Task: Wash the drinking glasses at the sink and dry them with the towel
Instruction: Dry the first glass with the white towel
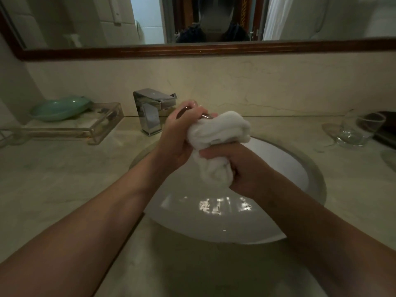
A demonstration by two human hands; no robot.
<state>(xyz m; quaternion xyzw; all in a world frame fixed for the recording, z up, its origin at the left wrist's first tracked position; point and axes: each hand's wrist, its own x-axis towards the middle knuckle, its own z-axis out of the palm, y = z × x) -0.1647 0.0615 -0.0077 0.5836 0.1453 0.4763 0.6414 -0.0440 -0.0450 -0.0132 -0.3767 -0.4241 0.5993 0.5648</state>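
Observation:
Above the white sink basin [278, 168] my left hand [180, 138] grips a clear drinking glass [185, 111], of which only a small part shows between my fingers. A white towel [218, 133] is bunched against and over the glass. My right hand [240, 168] grips the lower part of the towel. Two more clear glasses [353, 129] stand on the counter at the right.
A chrome faucet [150, 110] stands just left of my hands. A clear tray [70, 125] with a green soap dish [57, 109] sits at the back left. A dark object [385, 129] lies at the right edge. A framed mirror [192, 50] hangs above the marble counter [64, 179].

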